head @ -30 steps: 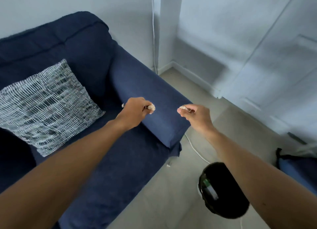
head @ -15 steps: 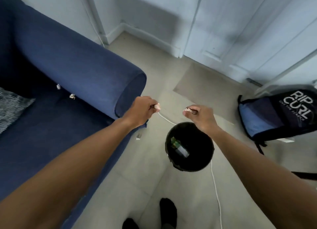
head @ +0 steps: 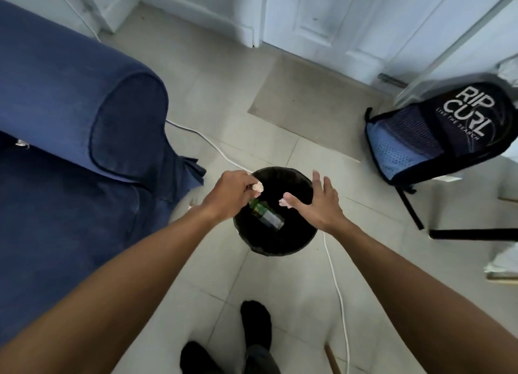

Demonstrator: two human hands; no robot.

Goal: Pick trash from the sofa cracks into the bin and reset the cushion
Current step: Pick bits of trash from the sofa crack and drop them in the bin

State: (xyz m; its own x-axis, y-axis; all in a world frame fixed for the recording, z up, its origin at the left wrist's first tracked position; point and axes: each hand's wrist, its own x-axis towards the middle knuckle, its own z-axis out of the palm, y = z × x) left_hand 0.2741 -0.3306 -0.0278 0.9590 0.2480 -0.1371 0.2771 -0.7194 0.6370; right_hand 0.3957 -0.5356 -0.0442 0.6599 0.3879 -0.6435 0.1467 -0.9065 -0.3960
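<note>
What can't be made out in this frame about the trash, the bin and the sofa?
Head view only:
- Bin bottom: too dark beyond the bottle.
- Pale scrap by the open right hand: too blurred to identify.
- Left hand: its scrap is partly hidden by fingers.
- Sofa seat and cushion: cut off at the left edge.

A bin (head: 280, 244) stands on the floor (head: 252, 121) between sofa (head: 70, 121) at left and backpack (head: 437, 132) at right, a bottle (head: 266, 215) inside.

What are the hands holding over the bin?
The left hand pinches a small pale scrap by its edge. The right hand is open, holding nothing.
</note>
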